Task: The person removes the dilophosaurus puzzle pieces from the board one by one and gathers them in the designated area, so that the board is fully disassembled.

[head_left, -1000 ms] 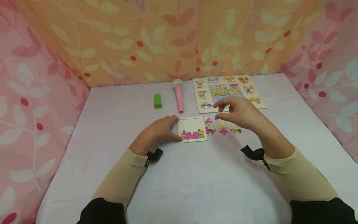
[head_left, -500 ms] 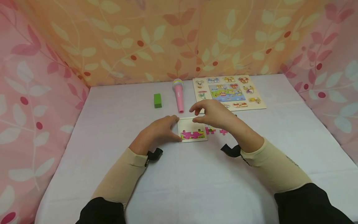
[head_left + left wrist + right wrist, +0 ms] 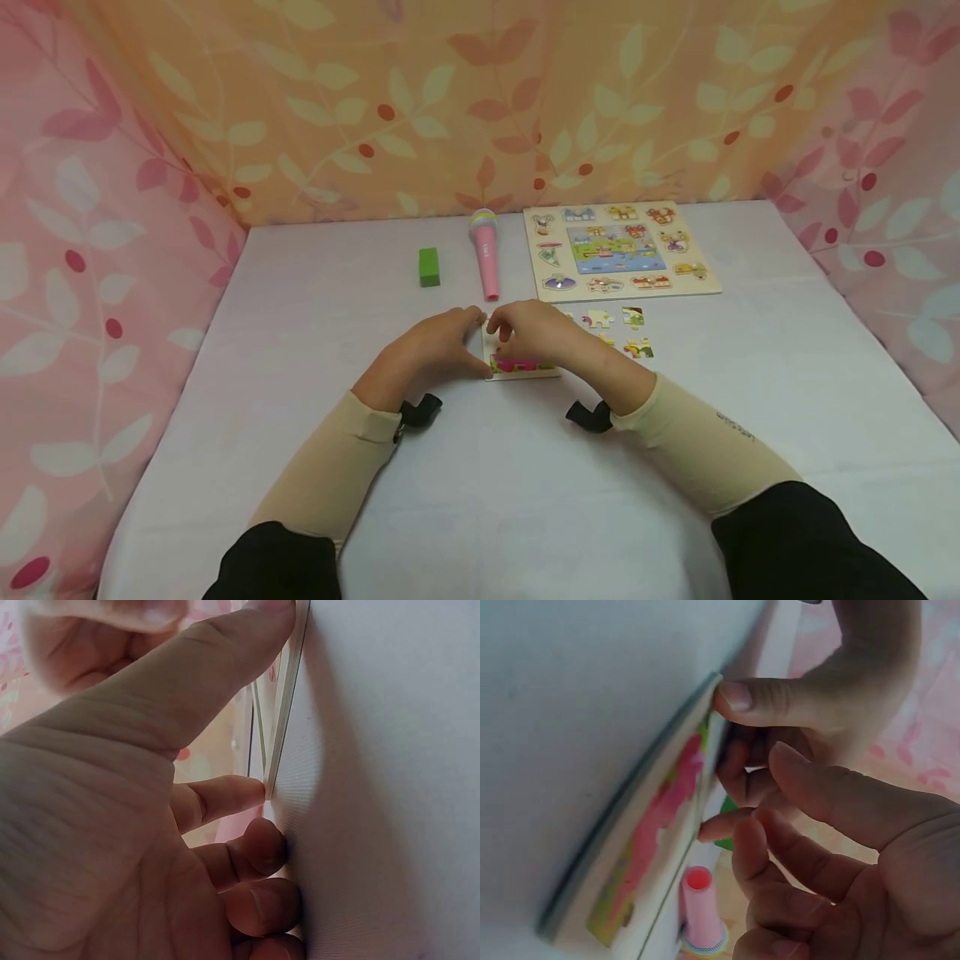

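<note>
A small cream puzzle tray [image 3: 525, 377] lies flat before me, with a row of pink and green pieces [image 3: 656, 821] fitted along its near side. My left hand [image 3: 429, 352] holds the tray's left side, thumb at the near corner and index finger at the far one. Above the tray hovers my right hand [image 3: 538, 335], its fingers loosely bent. In the right wrist view, a gap with nothing in it shows between that thumb and index finger. Loose jigsaw pieces [image 3: 638, 347] lie to the right of the tray, some partly hidden by the right hand.
Behind the tray lies a pink toy microphone [image 3: 487, 262], with a green block [image 3: 429, 267] to its left. A larger wooden picture board [image 3: 624, 285] sits at the back right. Patterned curtains [image 3: 420, 108] enclose the white-covered table [image 3: 480, 500] at the back and sides.
My right hand has moved left from above the loose pieces to over the tray, uncovering the picture board. The left hand has stayed at the tray's left side. The head view has shifted slightly.
</note>
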`<state>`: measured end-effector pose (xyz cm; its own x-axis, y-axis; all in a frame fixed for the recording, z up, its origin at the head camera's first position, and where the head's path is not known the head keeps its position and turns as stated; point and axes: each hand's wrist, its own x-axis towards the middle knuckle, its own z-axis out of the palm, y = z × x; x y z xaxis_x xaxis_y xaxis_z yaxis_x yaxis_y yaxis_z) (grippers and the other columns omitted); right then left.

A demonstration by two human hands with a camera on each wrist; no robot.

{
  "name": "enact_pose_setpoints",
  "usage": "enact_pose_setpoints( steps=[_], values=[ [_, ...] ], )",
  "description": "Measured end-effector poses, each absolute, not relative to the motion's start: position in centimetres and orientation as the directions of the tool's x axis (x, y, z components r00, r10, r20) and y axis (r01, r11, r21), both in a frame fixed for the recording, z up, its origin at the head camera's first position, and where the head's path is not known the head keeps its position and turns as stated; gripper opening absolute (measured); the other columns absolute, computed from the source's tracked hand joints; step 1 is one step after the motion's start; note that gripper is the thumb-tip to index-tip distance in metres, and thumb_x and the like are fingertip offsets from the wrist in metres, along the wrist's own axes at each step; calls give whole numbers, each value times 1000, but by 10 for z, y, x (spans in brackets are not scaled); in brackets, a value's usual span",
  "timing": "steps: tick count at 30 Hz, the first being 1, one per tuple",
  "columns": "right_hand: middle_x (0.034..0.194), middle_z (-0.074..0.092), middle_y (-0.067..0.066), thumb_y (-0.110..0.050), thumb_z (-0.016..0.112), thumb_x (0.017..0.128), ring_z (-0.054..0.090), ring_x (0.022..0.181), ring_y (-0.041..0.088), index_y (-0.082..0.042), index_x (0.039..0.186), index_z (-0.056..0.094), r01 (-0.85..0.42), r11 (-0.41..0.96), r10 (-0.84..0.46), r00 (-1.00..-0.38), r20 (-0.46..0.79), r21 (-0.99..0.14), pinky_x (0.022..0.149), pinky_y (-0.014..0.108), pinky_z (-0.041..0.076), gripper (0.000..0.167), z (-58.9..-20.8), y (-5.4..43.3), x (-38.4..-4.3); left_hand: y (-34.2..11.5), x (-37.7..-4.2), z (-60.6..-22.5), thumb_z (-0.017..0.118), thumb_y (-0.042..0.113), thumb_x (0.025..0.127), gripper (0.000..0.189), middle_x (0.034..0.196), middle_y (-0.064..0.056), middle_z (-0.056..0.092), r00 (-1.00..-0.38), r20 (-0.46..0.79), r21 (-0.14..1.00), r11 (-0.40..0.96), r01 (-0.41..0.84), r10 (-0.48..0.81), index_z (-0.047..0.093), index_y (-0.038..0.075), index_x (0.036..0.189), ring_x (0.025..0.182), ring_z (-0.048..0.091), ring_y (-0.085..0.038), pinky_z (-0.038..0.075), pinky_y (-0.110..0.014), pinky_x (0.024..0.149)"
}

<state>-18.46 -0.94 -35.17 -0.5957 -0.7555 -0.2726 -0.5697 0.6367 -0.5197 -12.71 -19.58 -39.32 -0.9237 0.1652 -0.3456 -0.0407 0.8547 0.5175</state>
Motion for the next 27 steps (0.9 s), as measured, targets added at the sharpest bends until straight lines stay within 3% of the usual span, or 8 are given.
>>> enact_pose_setpoints(
  steps=[6, 17, 27],
  values=[
    [87, 63, 2, -18, 81, 82, 58, 86, 20, -7, 107, 73, -608, 657, -750, -587, -305, -445, 80, 36, 47, 28, -366, -9, -184, -194, -127, -393, 91, 45, 76, 90, 134, -5, 56, -921, -358, 510, 858, -58, 151, 48, 14, 149, 116, 53, -22, 44, -46, 104],
    [84, 60, 2, -16, 84, 79, 55, 82, 20, -9, 99, 67, -615, 649, -756, -591, -283, -449, 74, 34, 45, 28, -373, -7, -181, -194, -128, -393, 90, 44, 76, 90, 132, -7, 58, -924, -347, 504, 863, -38, 163, 48, 12, 148, 116, 54, -22, 44, -46, 103],
    [86, 63, 1, -13, 85, 80, 57, 83, 20, -8, 104, 67, -639, 622, -774, -588, -235, -452, 78, 35, 48, 30, -373, -5, -176, -193, -131, -393, 91, 44, 76, 93, 136, -7, 57, -917, -366, 501, 864, -54, 155, 46, 12, 151, 120, 53, -23, 43, -46, 106]
  ],
)
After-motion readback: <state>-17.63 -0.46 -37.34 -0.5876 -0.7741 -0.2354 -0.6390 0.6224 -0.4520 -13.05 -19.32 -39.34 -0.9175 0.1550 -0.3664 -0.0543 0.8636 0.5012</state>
